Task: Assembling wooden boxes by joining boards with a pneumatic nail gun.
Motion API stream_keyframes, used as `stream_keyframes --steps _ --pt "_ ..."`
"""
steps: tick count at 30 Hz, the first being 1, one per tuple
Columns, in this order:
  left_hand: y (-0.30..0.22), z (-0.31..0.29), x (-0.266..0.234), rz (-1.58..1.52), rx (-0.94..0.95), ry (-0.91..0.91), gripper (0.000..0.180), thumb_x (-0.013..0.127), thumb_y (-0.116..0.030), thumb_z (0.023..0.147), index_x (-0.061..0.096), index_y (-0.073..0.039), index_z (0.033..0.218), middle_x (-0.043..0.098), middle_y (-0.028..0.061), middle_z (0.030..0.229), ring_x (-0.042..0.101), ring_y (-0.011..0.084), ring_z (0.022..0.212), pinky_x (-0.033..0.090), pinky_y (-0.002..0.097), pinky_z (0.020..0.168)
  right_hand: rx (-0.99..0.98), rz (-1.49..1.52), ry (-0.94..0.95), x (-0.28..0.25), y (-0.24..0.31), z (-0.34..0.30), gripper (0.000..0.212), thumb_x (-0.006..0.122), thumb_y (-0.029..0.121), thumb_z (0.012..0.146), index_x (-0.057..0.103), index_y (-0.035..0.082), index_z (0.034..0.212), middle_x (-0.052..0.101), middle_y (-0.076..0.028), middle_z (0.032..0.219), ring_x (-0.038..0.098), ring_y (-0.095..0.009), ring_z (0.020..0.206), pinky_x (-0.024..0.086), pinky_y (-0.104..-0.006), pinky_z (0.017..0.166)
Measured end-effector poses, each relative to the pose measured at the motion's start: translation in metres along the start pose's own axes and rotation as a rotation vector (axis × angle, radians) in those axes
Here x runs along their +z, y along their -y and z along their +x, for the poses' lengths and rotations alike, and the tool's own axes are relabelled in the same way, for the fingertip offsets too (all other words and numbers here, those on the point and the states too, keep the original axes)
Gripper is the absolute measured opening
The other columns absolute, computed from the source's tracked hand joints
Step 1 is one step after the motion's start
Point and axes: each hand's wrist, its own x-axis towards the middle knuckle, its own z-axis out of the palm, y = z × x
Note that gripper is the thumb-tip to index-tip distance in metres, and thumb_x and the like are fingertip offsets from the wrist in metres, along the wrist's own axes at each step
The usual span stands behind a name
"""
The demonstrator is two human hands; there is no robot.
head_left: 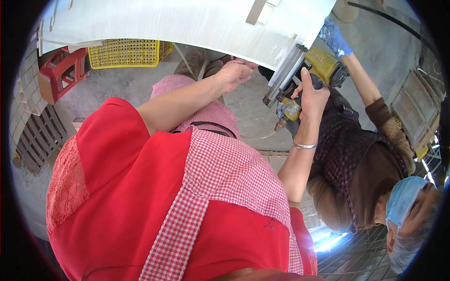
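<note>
A yellow and black air nail gun [322, 68] with a long grey magazine is in my right hand [311, 97]. My fingers wrap its dark handle and my thumb points up. The gun lies against the right end of a pale wood-grain panel [164, 23], its nose partly hidden. Below the panel's near edge is my left hand [234, 76], fingers loosely bent and apart, with nothing visible in them. A co-worker's blue-gloved hand [335, 38] rests at the panel's far right corner.
A co-worker in a mask and dark checked apron [342, 173] stands close on my right. An air hose [260, 137] trails from the gun. Under the panel sit a yellow plastic crate [124, 54] and a red stool [63, 72]. A slatted pallet [40, 136] lies at left.
</note>
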Motion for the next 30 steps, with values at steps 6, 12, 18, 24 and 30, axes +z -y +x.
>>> stream_keyframes --steps 6,12,18,24,30 --pt "-0.001 -0.001 0.001 -0.015 -0.015 0.016 0.034 0.058 0.002 0.084 0.061 -0.012 0.115 0.06 0.002 0.121 0.05 0.0187 0.12 0.033 0.0389 0.102 0.021 0.045 -0.008 -0.005 -0.004 -0.005 0.029 0.07 0.016 0.088 0.054 -0.004 0.101 0.053 -0.005 0.061 0.049 -0.013 0.045 0.043 -0.0278 0.041" --pt "0.003 0.004 -0.014 -0.043 -0.138 -0.083 0.027 0.06 -0.006 0.089 0.059 -0.009 0.116 0.061 0.0049 0.12 0.053 0.0185 0.117 0.035 0.0364 0.102 0.064 0.109 -0.03 -0.01 -0.018 -0.047 0.027 0.069 0.016 0.088 0.054 -0.003 0.101 0.052 -0.004 0.061 0.049 -0.013 0.045 0.042 -0.0276 0.041" --pt "0.001 -0.013 -0.04 0.154 -0.132 -0.103 0.023 0.065 -0.02 0.091 0.059 -0.009 0.111 0.064 0.0062 0.115 0.056 0.0181 0.114 0.037 0.0357 0.101 0.111 0.094 -0.029 -0.016 -0.037 -0.092 0.034 0.07 0.014 0.088 0.055 -0.009 0.107 0.054 -0.003 0.062 0.048 -0.009 0.044 0.038 -0.0246 0.04" --pt "-0.022 -0.04 -0.052 0.16 -0.1 -0.099 0.021 0.065 -0.028 0.092 0.059 -0.01 0.102 0.068 0.0057 0.106 0.057 0.0182 0.113 0.037 0.0357 0.099 0.147 0.033 -0.012 -0.019 -0.046 -0.112 0.03 0.071 0.016 0.087 0.058 -0.009 0.098 0.054 -0.002 0.06 0.049 -0.008 0.044 0.038 -0.0241 0.041" --pt "-0.039 -0.059 -0.037 0.187 -0.103 -0.05 0.021 0.063 -0.03 0.093 0.059 -0.01 0.1 0.069 0.0068 0.1 0.061 0.018 0.107 0.04 0.0367 0.095 0.197 -0.001 0.03 -0.019 -0.041 -0.11 0.027 0.072 0.019 0.086 0.057 -0.004 0.085 0.054 -0.002 0.058 0.049 -0.009 0.043 0.038 -0.0249 0.04"
